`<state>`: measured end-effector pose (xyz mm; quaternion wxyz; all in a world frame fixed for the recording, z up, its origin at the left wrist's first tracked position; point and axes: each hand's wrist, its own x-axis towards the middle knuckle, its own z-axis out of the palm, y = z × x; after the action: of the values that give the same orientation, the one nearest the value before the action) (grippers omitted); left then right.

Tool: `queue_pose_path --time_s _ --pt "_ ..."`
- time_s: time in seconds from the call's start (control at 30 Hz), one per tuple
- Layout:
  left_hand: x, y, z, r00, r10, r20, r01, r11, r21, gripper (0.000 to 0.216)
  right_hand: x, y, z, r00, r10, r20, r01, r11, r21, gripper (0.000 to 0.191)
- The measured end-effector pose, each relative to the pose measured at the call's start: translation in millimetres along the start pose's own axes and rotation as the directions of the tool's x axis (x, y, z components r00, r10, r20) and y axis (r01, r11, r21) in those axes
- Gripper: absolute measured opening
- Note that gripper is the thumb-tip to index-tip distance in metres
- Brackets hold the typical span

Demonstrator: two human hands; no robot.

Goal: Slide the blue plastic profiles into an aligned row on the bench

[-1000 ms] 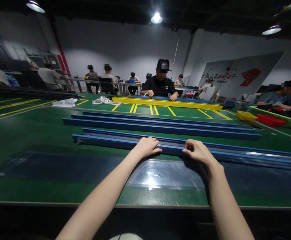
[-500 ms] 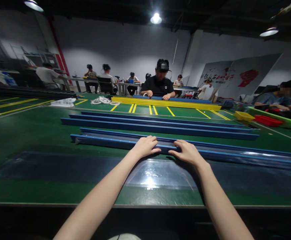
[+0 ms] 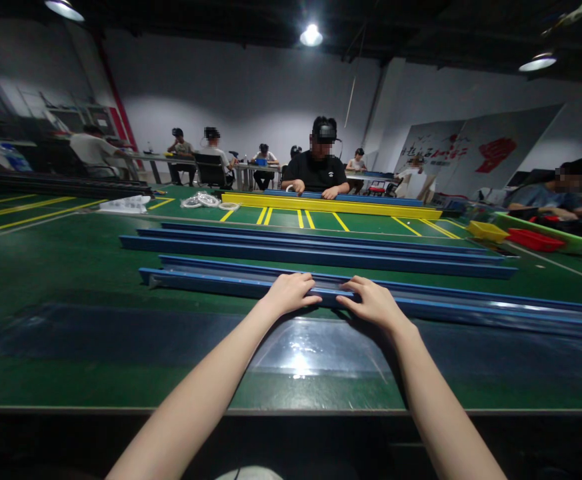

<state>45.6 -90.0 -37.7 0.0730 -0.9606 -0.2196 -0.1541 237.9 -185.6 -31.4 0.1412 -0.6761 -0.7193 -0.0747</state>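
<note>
A long blue U-shaped channel [image 3: 445, 310] lies crosswise on the green table in front of me, its open side up. My left hand [image 3: 292, 293] grips its near wall, fingers bent over into the groove and thumb along the front. A short gap to the right, my right hand [image 3: 371, 301] grips the same wall in a similar way, its fingertips partly inside the groove. Between the hands and the table's front edge lies a clear, shiny plastic strip [image 3: 121, 333], flat under my forearms. Behind the channel rest more blue lengths [image 3: 321, 259], side by side.
Across the table, a co-worker in black [image 3: 318, 170] has both hands at blue lengths behind a yellow profile [image 3: 331, 207]. White coils [image 3: 203, 199] lie left of it. To the right stand a yellow bin [image 3: 487, 231], a red tray [image 3: 535, 239] and a green basket [image 3: 571, 241].
The right hand's fingers have shifted slightly left along the channel. The left hand and the channel look almost unmoved; the whole view has shifted a little.
</note>
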Motion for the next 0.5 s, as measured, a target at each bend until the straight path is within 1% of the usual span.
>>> queue_pose_path --time_s 0.33,0.5 --pt "-0.7 0.2 1.7 1.000 0.005 -0.003 -0.005 0.998 0.060 0.035 1.8 3.1 1.9 0.998 0.007 0.068 -0.007 1.000 -0.003 0.042" --pt "0.1 0.6 2.7 1.000 0.002 -0.002 -0.002 0.997 0.076 0.036 2.8 3.2 1.4 0.995 0.025 0.096 -0.022 0.999 -0.039 0.045"
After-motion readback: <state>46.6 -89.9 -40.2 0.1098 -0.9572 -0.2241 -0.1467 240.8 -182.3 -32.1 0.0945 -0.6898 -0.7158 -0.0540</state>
